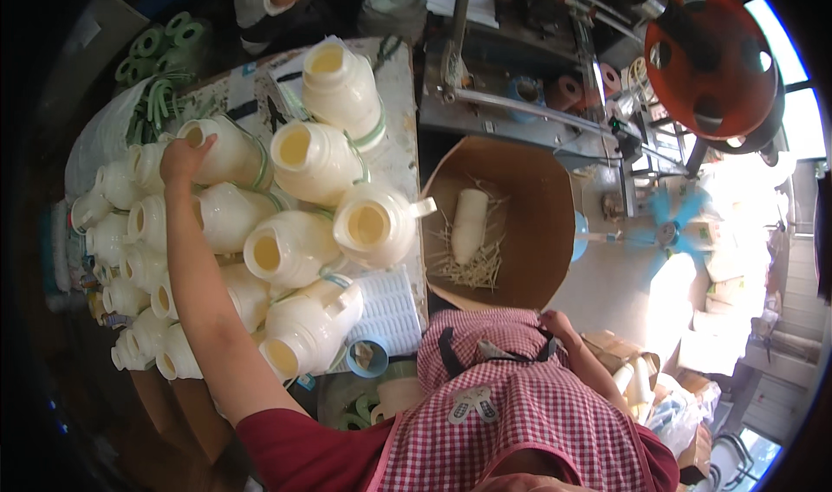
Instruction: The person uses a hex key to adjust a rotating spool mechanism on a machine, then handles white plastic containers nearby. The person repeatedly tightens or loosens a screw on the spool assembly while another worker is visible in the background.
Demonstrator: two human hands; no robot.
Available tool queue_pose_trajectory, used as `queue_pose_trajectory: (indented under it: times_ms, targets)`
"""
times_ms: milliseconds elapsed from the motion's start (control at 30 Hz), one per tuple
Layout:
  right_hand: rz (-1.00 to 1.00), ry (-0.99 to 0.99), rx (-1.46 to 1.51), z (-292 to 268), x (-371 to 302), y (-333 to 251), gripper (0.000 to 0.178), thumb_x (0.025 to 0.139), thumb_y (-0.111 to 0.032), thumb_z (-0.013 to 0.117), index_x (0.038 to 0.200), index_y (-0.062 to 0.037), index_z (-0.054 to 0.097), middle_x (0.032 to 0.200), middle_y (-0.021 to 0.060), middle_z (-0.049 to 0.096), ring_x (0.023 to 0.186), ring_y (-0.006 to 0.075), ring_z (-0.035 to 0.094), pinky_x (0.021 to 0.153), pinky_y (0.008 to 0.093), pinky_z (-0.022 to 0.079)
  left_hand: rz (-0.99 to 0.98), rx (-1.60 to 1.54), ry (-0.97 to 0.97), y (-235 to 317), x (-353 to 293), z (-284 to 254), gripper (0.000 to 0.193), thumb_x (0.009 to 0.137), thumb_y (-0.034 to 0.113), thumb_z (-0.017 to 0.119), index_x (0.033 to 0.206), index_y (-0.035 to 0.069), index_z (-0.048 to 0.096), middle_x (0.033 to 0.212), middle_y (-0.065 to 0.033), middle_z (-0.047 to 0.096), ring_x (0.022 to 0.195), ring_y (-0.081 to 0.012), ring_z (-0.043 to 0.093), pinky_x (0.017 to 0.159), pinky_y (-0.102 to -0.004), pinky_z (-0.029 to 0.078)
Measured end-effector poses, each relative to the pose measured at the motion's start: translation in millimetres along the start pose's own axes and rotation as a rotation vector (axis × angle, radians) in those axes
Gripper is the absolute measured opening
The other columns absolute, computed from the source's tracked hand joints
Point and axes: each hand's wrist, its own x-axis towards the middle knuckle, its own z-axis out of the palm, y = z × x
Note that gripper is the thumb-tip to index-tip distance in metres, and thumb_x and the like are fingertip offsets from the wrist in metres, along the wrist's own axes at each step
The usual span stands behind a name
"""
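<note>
Jug (236,150), cream-coloured, sits among the far rows on the left of the worktop (400,158), and the left hand (184,158) is at its mouth, fingers against the rim; I cannot tell how firmly they hold. The right hand (555,323) is well apart from it, at the apron (485,388) near the hem; whether it is closed on the cloth I cannot tell. In the view the jug's mouth points left and a little up, and its long axis runs from there down to the right, toward the base, where a green strap (263,161) goes around; the bent view does not settle whether it stands straight or leans. Other jugs (299,248) crowd close on its near side and to its right, most with their mouths turned left too, so room for a sideways move is tight. Toward the worktop's right edge, a bare strip shows beside the farthest jug (342,93). Nearer, a spouted jug (380,232) stands so close that its spout reaches across that edge in the view, toward a cardboard box (533,206) just beside it. Inside the box, a pale cylinder (469,223) lies lengthwise over shredded strips (468,271). Beyond the box, floor (620,288) opens out toward a blue fan (672,232).
</note>
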Motion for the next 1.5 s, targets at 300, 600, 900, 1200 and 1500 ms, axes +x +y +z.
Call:
queue_pose_trajectory:
  times_ms: [300,600,900,1200,1500]
  targets:
    - [-0.099,-0.009,0.061,-19.2,-4.8,-45.1,0.032,0.100,-0.033,0.058,0.103,-0.0039,0.071,0.089,0.0088,0.078,0.088,0.0270,0.073,0.079,0.0390,0.054,-0.199,-0.132,0.200,-53.4,34.2,68.3,0.086,0.079,0.075,0.069,0.132,0.007,0.066,0.146,-0.0240,0.055,0.145,-0.0361,0.041,0.112,-0.0470,0.041]
    - [0.009,-0.017,0.051,-23.8,0.9,7.9,0.038,0.097,-0.041,0.059,0.103,-0.0065,0.074,0.089,0.0061,0.079,0.083,0.0255,0.073,0.075,0.0386,0.056,-0.058,-0.116,0.701,-18.6,4.9,13.5,0.076,0.082,0.076,0.066,0.123,0.011,0.070,0.149,-0.0231,0.050,0.143,-0.0359,0.043,0.113,-0.0467,0.039]
    - [-0.094,-0.094,-0.008,-26.8,58.6,36.7,0.047,0.096,-0.049,0.060,0.101,-0.0047,0.075,0.086,0.0115,0.076,0.080,0.0278,0.072,0.074,0.0420,0.055,0.309,-0.207,0.861,80.3,-127.1,-135.0,0.051,0.091,0.049,0.076,0.117,0.006,0.071,0.143,-0.0220,0.056,0.137,-0.0375,0.050,0.110,-0.0476,0.042]
    - [-0.324,-0.176,-0.084,-78.6,84.2,35.5,0.037,0.096,-0.036,0.055,0.100,-0.0030,0.071,0.096,0.0245,0.072,0.092,0.0429,0.069,0.082,0.0506,0.054,0.481,-0.677,0.650,247.4,-362.7,-154.1,0.030,0.100,0.023,0.066,0.122,0.002,0.063,0.143,-0.0190,0.058,0.132,-0.0324,0.053,0.115,-0.0461,0.038]
    - [-0.391,-0.289,-0.287,-75.4,114.2,142.5,0.036,0.099,-0.039,0.052,0.114,-0.0115,0.070,0.110,0.0206,0.072,0.101,0.0447,0.067,0.086,0.0520,0.054,0.038,-1.177,-0.207,463.9,-539.8,64.6,0.024,0.100,0.022,0.068,0.114,0.002,0.065,0.112,-0.0115,0.071,0.105,-0.0239,0.068,0.092,-0.0379,0.054]
